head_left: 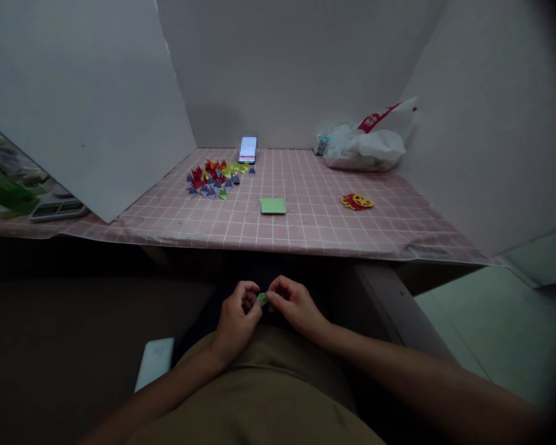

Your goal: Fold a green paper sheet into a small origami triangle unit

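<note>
Pretty dim tbh, kinda soft too; phone screen (248,149) glows at the far side, right edge fades into black.

Just below the grip, a plain top (264,408) in muted olive-brown covers the torso, its cloth crossed by a soft, curved crease (282,368) near the upper edge. Dark legwear (202,322), nearly black in the dim light, shows to the left of the grip. The left hand (238,314) and right hand (296,304) are bare, as are both slender forearms (398,364).
</note>
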